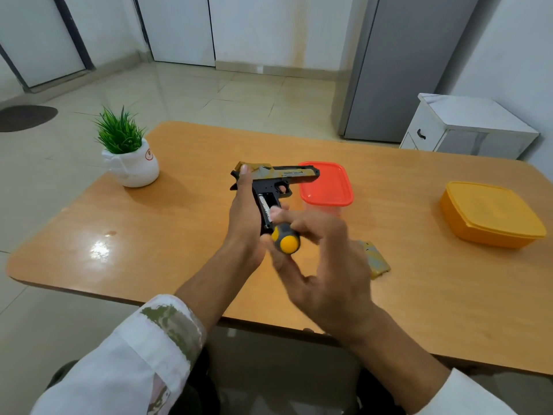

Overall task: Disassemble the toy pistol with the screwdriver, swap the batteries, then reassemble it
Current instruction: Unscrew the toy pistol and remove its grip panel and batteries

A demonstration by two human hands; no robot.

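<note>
The toy pistol [278, 179], black with a gold slide, is held above the table with its barrel pointing right. My left hand [244, 217] grips it from behind round the grip, thumb up on the slide. The grip's side is open and a pale part shows inside. My right hand [323, 265] holds the screwdriver [285, 241] by its black and yellow handle, its tip against the open grip. The shaft is hidden by my fingers. A gold grip cover [375, 259] lies flat on the table, right of my right hand.
A clear tub with a red lid [329, 184] stands just behind the pistol. An orange lidded box [490, 214] sits at the right. A potted green plant [128, 154] stands at the back left of the wooden table [149, 235]. A white cabinet [466, 127] stands beyond it.
</note>
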